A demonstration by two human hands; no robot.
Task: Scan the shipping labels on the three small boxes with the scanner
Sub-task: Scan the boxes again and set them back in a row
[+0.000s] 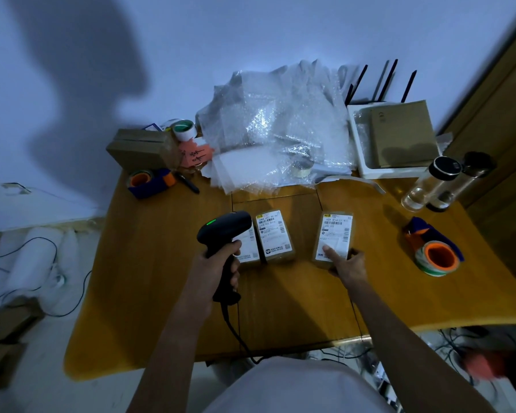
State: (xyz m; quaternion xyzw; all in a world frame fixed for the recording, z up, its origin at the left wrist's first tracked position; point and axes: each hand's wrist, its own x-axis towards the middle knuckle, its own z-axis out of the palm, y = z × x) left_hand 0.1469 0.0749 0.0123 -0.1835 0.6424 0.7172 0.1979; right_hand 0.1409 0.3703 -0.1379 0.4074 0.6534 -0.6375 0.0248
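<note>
Three small brown boxes with white shipping labels lie on the wooden table [295, 296]. The left box [246, 248] is partly hidden behind the black scanner [224, 231], which shows a green light on top. My left hand [221, 263] grips the scanner's handle, its head over the left box. The middle box [276, 238] lies right beside the left one. Apart to the right is the right box [335, 236]; my right hand [347, 265] holds its near end, thumb on the label.
A heap of bubble wrap [277, 126] fills the back of the table. Tape dispensers sit at the back left [149, 181] and right [435, 248]. Two bottles [429, 183] stand at the right, a white tray [396, 138] behind them, cardboard boxes [140, 150] at the back left.
</note>
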